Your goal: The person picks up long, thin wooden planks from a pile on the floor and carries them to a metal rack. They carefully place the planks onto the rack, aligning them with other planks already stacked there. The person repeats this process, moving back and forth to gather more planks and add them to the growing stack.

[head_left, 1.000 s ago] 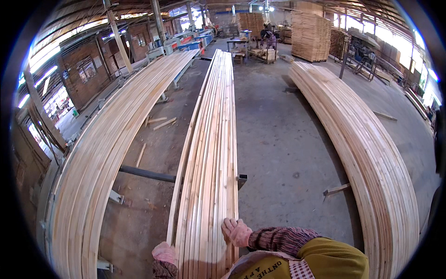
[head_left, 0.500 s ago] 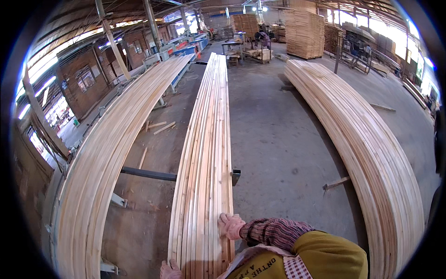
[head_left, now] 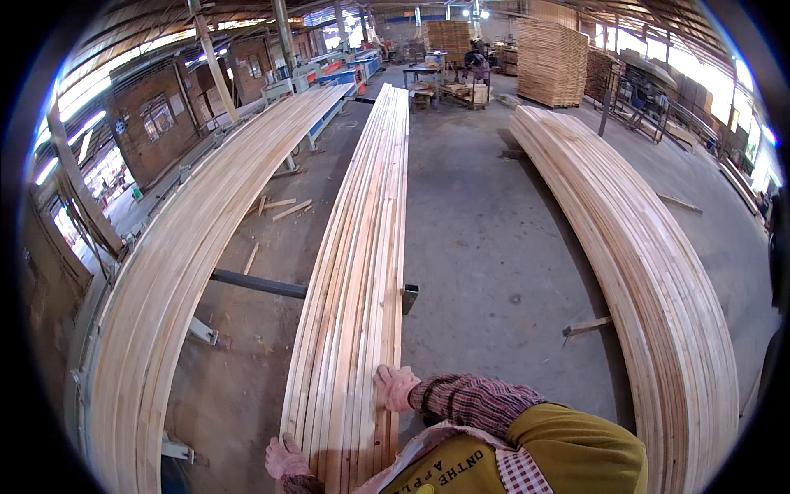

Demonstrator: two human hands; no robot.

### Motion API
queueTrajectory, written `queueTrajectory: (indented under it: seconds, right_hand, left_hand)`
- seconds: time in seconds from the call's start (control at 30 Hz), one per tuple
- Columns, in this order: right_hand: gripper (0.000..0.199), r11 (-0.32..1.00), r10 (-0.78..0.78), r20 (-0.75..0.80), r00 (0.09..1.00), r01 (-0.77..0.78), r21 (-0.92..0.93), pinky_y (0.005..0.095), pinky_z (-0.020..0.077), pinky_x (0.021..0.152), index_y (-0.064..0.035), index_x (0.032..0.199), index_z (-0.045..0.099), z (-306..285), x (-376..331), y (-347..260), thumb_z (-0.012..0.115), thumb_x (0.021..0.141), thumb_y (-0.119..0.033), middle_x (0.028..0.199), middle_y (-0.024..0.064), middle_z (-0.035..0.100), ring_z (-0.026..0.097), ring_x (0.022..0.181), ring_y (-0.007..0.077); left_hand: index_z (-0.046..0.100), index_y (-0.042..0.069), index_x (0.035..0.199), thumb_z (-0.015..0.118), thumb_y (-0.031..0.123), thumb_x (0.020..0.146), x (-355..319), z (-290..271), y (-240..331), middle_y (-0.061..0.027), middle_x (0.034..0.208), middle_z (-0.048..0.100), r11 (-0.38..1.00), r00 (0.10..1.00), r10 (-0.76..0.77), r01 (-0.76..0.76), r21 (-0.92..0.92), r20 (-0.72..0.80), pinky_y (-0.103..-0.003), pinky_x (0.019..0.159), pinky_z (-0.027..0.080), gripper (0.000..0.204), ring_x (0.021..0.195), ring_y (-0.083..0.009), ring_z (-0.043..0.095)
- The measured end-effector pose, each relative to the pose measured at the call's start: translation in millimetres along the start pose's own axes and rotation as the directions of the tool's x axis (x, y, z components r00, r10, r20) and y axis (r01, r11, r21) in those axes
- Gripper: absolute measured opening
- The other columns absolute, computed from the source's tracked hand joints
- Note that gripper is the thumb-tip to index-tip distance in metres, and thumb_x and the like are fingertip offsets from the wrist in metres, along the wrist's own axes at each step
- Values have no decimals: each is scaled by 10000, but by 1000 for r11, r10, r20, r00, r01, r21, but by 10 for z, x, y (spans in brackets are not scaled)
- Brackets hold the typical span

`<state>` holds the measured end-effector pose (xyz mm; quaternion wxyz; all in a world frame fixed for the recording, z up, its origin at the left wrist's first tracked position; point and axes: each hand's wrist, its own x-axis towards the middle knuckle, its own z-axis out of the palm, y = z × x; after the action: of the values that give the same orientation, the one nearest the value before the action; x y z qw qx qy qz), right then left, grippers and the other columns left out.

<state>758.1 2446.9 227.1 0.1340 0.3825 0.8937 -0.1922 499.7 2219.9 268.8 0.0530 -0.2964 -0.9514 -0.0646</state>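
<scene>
A long bed of narrow pale wooden strips [head_left: 350, 272] runs away from me down the middle, the strips lying side by side. My right hand [head_left: 397, 388], pinkish and perhaps gloved, reaches over the right edge with its fingers laid on the top of the strips. At the near left edge of the same strips rests my left hand [head_left: 285, 458], its fingers stretched out and apart. Both hands touch the wood, and neither is closed round a strip. The undersides of the hands are hidden, as is the near end of the strips below my body.
A dark metal crossbar [head_left: 259, 283] passes under the strips, its square end [head_left: 410, 298] sticking out on the right. Long stacks of boards flank me, a left stack [head_left: 156, 296] and a right stack [head_left: 634, 247]. Wood offcuts [head_left: 292, 209] lie on the floor. A tall wood pile [head_left: 551, 62] stands far back.
My left hand has come farther into view along the left edge. The right hand stays on the right edge, and the whole view has shifted slightly.
</scene>
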Motion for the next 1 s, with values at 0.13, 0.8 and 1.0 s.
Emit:
queueTrajectory:
  seconds: [0.13,0.8,1.0]
  right_hand:
    - [810,985,-70,-8,998,68,-160,466,449,984,-41,1472,376,71,-13,48,617,854,-505,1452,144,374,419,1340,300]
    - [788,985,-73,-16,997,70,-157,453,456,956,-53,1406,420,-127,-158,-36,643,833,-545,1355,137,410,453,1282,301]
    - [783,988,-61,-16,998,58,-145,452,461,963,-60,1413,413,-165,-155,-89,662,813,-496,1375,130,405,451,1290,284]
  left_hand:
    - [629,51,1210,465,553,982,16,-36,-7,-181,1135,661,1000,997,-6,6,11,76,-476,907,492,575,1044,-363,632]
    - [632,61,1232,462,559,980,5,-85,5,-172,1175,659,1000,997,-13,14,-22,76,-472,921,489,583,1073,-354,628]
    - [637,56,1220,471,568,973,-1,-48,-49,-173,1176,662,1000,999,-20,21,-7,44,-468,921,487,592,1068,-356,630]
